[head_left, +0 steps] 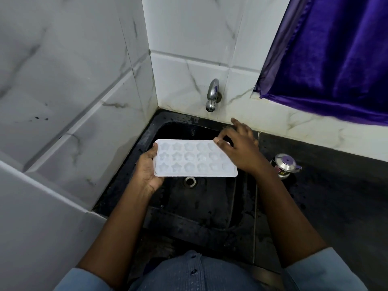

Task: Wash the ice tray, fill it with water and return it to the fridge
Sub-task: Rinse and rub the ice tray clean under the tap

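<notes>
Of 2 hands, left hand [147, 171] grips 1 ice tray [189, 160] over 1 sink [210, 203]; right hand [239, 148] rests spread-fingered on it.

Left hand [147, 172] curled in grip, right hand [238, 149] loosely spread

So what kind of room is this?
Most likely a kitchen wash corner: a dark sink under a metal tap, tiled walls, and a small steel pot on the counter. An ice tray is held over the sink.
</notes>
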{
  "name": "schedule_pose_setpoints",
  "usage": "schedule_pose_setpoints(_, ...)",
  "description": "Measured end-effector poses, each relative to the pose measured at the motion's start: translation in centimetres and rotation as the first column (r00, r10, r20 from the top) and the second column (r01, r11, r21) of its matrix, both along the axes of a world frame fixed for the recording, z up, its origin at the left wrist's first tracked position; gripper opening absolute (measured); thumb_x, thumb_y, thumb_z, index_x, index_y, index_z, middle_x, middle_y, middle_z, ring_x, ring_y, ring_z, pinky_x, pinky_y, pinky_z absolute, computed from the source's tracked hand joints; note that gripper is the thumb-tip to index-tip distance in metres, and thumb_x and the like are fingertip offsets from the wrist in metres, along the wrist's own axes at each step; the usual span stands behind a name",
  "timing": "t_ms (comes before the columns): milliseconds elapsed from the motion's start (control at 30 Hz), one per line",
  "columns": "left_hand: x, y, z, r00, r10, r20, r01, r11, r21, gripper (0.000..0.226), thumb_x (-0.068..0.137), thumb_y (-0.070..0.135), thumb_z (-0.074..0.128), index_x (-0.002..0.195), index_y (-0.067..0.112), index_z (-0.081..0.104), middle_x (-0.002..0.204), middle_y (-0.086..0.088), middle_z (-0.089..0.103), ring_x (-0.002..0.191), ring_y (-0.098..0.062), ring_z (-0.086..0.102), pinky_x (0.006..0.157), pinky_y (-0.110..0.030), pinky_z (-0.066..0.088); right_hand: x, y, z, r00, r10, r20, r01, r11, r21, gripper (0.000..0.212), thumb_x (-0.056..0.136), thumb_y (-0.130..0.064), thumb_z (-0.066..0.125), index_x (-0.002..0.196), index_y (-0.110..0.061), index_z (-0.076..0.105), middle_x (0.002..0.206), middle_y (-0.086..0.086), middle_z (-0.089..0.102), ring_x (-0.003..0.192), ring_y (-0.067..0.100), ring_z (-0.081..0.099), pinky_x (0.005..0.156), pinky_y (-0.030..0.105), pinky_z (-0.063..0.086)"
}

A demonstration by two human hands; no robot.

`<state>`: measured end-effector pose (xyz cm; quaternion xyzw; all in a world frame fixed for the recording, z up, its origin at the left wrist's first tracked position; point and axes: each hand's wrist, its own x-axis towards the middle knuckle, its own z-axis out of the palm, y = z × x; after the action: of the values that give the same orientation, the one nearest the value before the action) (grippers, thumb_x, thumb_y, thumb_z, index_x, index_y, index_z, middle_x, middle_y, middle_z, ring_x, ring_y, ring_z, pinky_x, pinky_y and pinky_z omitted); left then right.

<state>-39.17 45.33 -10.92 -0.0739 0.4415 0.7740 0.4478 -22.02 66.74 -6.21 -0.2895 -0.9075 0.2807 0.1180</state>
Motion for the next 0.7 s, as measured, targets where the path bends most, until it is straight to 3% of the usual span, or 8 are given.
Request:
schedule_pose_setpoints(133,-0.2,-0.4,-0.3,1.0,0.005,0.001,-0.005,1.0,-0.018,0.044,0.11,0.041,0.049,0.121,0.005,0.072,0.122,-0.02,0.077,0.102,-0.037,0.078,0.079,-0.05,0.062,1.6,1.6,0.2,1.0,-0.012,0.011,0.012,1.0,0.009,0.033,0.089,-0.071,0.06,0.109,-0.044,0.056,0.172,-0.01,0.015,0.158,0.024,0.005,0.115,0.066,0.013)
schedule_pose_setpoints(267,-0.1,-0.4,-0.2,1.0,-0.005,0.006,0.005,1.0,-0.019,0.044,0.11,0.041,0.048,0.121,0.006,0.072,0.119,-0.019,0.078,0.098,-0.036,0.078,0.075,-0.049,0.062,2.6,1.8,-0.7,0.986,0.06,0.155,-0.068,0.996,0.048,0.055,0.077,-0.087,0.053,0.113,-0.047,0.052,0.172,-0.011,0.009,0.159,0.027,0.0,0.114,0.065,0.015)
schedule_pose_setpoints(400,0.0,-0.5,-0.3,1.0,-0.003,0.015,0.003,1.0,-0.011,0.043,0.11,0.04,0.048,0.121,0.006,0.072,0.119,-0.019,0.078,0.105,-0.037,0.076,0.08,-0.051,0.059,2.5,1.2,-1.6,0.962,0.059,0.265,-0.079,0.995,0.067,0.062,0.08,-0.089,0.052,0.128,-0.051,0.052,0.175,-0.008,0.0,0.159,0.03,-0.009,0.117,0.065,0.01)
schedule_pose_setpoints(500,0.1,-0.6,-0.3,1.0,0.004,0.015,-0.004,1.0,-0.007,0.042,0.111,0.04,0.048,0.119,0.007,0.072,0.119,-0.019,0.078,0.102,-0.037,0.077,0.073,-0.05,0.064,2.3,0.9,-1.6,0.957,0.063,0.282,-0.087,0.994,0.073,0.069,0.079,-0.09,0.049,0.135,-0.05,0.054,0.175,-0.009,-0.001,0.159,0.029,-0.011,0.118,0.064,0.008)
schedule_pose_setpoints(700,0.5,-0.4,-0.4,1.0,0.006,0.006,-0.006,1.0,-0.017,0.042,0.111,0.04,0.048,0.118,0.007,0.073,0.114,-0.017,0.08,0.094,-0.034,0.08,0.063,-0.046,0.065,2.3,0.3,-1.3,0.951,0.058,0.304,-0.086,0.993,0.078,0.06,0.084,-0.086,0.051,0.128,-0.046,0.057,0.175,-0.007,-0.002,0.159,0.03,-0.011,0.118,0.063,0.007)
